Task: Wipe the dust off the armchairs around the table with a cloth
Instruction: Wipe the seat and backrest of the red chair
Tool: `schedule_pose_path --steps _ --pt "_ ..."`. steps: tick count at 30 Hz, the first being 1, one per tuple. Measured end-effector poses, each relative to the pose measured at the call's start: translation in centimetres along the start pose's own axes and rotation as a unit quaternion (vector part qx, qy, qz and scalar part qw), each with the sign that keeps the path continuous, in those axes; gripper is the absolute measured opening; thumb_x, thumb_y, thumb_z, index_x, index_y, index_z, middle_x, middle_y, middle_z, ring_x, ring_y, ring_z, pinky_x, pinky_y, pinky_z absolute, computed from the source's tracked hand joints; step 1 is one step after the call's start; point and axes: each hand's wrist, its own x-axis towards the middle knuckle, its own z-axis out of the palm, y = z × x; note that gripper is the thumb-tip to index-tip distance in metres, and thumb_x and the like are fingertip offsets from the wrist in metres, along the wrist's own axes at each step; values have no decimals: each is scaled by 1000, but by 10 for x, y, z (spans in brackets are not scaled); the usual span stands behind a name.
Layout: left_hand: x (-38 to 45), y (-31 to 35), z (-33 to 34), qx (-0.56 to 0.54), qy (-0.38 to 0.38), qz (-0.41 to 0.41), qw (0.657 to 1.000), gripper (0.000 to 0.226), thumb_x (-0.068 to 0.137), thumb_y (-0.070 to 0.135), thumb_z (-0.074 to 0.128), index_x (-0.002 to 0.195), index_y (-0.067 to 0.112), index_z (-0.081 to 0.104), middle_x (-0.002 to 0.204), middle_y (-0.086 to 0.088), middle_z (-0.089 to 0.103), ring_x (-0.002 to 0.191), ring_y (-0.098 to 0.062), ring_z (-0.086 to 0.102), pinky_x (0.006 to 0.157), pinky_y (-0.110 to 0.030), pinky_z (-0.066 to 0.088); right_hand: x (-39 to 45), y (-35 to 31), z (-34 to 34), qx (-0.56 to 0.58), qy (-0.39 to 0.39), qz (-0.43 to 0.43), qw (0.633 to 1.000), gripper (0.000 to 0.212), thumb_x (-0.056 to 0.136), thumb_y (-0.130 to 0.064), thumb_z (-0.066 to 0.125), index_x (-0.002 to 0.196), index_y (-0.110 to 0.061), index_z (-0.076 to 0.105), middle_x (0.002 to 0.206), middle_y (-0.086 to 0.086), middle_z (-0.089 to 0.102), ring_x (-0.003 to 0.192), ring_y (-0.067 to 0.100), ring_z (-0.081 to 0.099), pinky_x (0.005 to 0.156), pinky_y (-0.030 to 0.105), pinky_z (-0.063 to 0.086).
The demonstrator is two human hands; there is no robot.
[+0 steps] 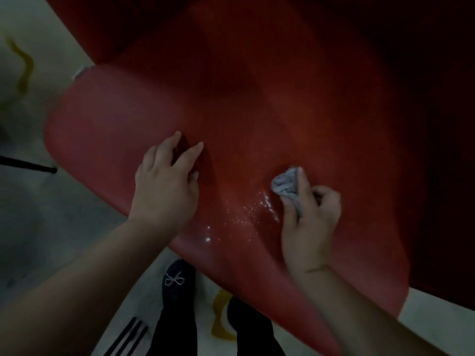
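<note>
The grey cloth (pixel 286 187) sits bunched right of centre on the red armchair (pixel 257 111), pinched in your right hand (pixel 311 222). Your left hand (pixel 167 183) rests on the seat at centre left, fingers extended. White specks (pixel 246 217) lie between them.

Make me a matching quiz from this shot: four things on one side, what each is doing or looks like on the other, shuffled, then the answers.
1. left hand
2. right hand
3. cloth
4. shoe

A. grey, bunched on the red armchair
B. dark, bow on top
C. rests on the seat, holding nothing
D. grips the cloth

Pairs: 1-C, 2-D, 3-A, 4-B
</note>
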Motion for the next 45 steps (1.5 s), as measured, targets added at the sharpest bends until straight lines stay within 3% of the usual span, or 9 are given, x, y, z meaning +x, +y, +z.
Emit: schedule_pose_path --steps 5,11,18,23,28,32,36,41,45 --pt "-10 -4 1 1 13 -15 1000 51 91 17 55 141 25 46 151 -12 31 134 -35 28 105 -53 29 -18 -40 27 43 -18 -14 999 54 87 -15 66 139 -17 49 105 12 48 96 17 40 92 34 40" --pt "-23 -15 2 9 24 -9 1000 51 92 16 54 142 24 45 152 -12 30 134 -34 28 106 -50 28 -24 -13 7 -2 12 -5 1000 54 88 -12 65 139 -14 48 106 16 48 98 19 40 95 37 40" --pt "-36 -31 2 3 29 6 1000 52 90 11 55 140 22 48 149 -16 34 130 -38 31 103 -51 31 -25 -60 41 22 -31 -75 996 53 85 -15 67 136 -13 53 105 17 53 94 29 50 89 40 41" --pt "-36 -39 2 6 25 15 1000 55 90 16 58 142 23 44 151 -13 31 132 -36 29 106 -49 28 -25 -36 29 -6 25 -42 999 51 86 -16 67 136 -15 53 105 17 52 95 27 48 90 43 44" --pt "-38 -41 3 7 19 24 999 58 88 14 59 143 22 43 153 -14 29 133 -38 28 107 -50 27 -46 -49 35 -9 -79 -147 986 53 83 -20 70 134 -21 56 105 13 52 92 27 48 83 41 45" --pt "-42 -45 3 8 22 26 999 59 87 14 61 143 21 43 153 -16 29 133 -38 28 108 -49 26 -11 -57 45 -14 -61 -148 987 52 84 -21 68 134 -23 55 106 12 53 94 28 49 84 43 45" --pt "-46 -51 1 13 13 32 999 59 89 19 60 145 23 40 154 -15 26 135 -37 24 111 -47 21 -33 -42 32 -19 -31 -101 994 55 84 -18 69 137 -24 53 106 11 50 95 24 47 88 44 44" --pt "-46 -58 1 31 -13 45 998 61 90 30 56 147 25 34 157 -12 20 139 -35 21 113 -51 22 -34 -55 39 -31 -100 -180 978 50 86 -25 66 135 -24 55 107 11 51 93 27 48 85 43 44" --pt "-51 -66 2 31 -26 27 999 64 89 42 49 149 31 27 159 -9 13 143 -32 13 116 -50 17 -4 -53 43 -50 -57 -144 987 50 89 -26 61 138 -27 51 110 11 50 97 26 46 89 43 43"
